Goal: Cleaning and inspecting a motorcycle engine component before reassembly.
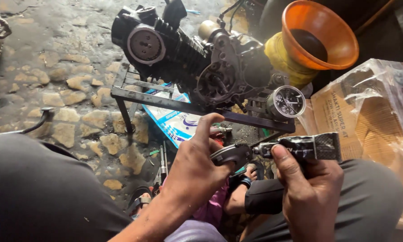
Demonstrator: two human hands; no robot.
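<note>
My left hand holds a small grey curved metal part between fingers and thumb. My right hand grips a dark squeeze tube whose nozzle points at that part, nearly touching it. Both hands hover above my knees. Just beyond them a black motorcycle engine sits on a dark metal stand, with a round silver cover on its near right side.
An orange funnel sits on a yellow container behind the engine. A cardboard box under clear plastic stands at the right. A blue-and-white packet and hand tools lie on the stone floor. Sandalled feet show below.
</note>
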